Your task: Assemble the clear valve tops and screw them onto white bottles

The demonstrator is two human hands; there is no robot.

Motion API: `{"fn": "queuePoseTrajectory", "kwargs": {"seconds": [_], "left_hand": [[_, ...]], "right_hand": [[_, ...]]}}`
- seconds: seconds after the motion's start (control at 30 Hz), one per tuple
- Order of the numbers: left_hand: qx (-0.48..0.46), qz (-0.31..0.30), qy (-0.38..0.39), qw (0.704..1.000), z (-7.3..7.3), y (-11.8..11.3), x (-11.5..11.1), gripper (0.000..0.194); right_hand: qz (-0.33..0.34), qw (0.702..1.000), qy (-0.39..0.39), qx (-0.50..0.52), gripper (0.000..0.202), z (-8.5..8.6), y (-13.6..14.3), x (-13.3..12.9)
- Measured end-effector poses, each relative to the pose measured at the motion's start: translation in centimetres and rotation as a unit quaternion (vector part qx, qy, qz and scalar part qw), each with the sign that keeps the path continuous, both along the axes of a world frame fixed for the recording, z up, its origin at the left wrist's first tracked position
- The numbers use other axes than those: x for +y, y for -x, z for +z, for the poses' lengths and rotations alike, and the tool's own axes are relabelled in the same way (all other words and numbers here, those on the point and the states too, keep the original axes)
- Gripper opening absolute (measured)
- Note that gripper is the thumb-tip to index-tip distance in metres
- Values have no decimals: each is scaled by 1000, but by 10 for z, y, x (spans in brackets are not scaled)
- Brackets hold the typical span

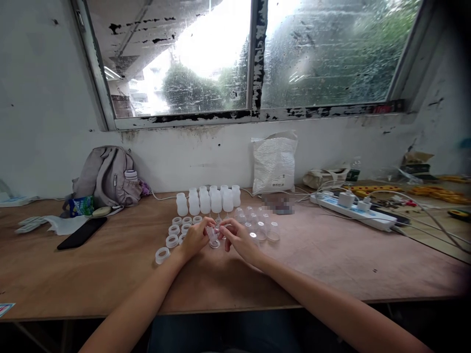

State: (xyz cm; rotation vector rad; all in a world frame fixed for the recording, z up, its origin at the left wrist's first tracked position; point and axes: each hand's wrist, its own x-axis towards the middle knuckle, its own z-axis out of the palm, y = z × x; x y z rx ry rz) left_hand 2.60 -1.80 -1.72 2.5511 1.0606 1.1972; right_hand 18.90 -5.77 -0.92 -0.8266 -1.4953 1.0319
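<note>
Clear plastic flared piece, centre of the frame, pinched in the curled left hand; right hand half closed beside it, its hold unclear. Translucent white plastic rings lie left, frosted waisted bottles stand above, transparent domed caps right.

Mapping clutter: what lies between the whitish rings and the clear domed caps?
In the head view: the left hand and right hand, with a clear plastic piece between them; other small clear parts show partly behind the hands.
</note>
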Motion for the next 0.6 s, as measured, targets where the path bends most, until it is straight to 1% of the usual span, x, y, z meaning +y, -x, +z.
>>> {"fn": "queuePoseTrajectory", "kwargs": {"seconds": [0.17,0.33,0.43,0.6], "left_hand": [[-11,13,2,1000,-2,0,2,22],[-10,27,-2,1000,-1,1,3,20],[-1,32,-9,999,2,1,2,19],[22,45,-28,998,12,5,-5,17]], "right_hand": [[-2,1000,-25,-15,23,-2,-2,5],[-15,995,-79,-57,22,-3,-6,4],[-39,992,-94,-71,22,-3,-5,4],[-109,987,-104,-51,21,-3,-7,8]]}}
